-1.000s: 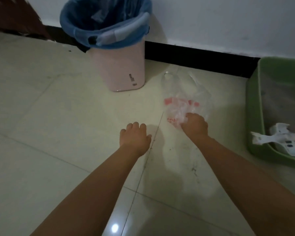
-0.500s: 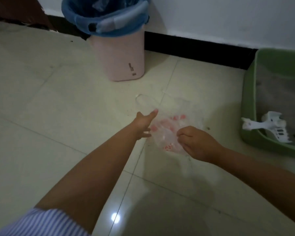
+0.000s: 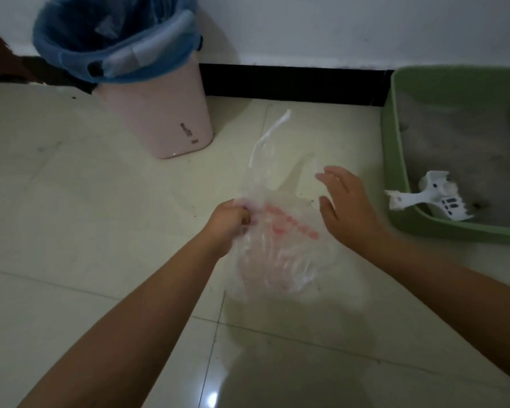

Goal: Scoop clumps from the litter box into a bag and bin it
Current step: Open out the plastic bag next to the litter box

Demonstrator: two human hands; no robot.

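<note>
The clear bag (image 3: pixel 273 231) is being gripped at its side by the left hand (image 3: pixel 228 220), lifted over the floor (image 3: pixel 71 201), while the right hand (image 3: pixel 346 207) is being held spread beside it, touch uncertain. Half a second ago the right was pinching it. One bin (image 3: pixel 159 113), one litter box (image 3: pixel 395 160) and one scoop (image 3: pixel 424 198) are being shown.

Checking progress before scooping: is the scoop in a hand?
No, the scoop lies in the litter box; the left hand grips the bag.
</note>
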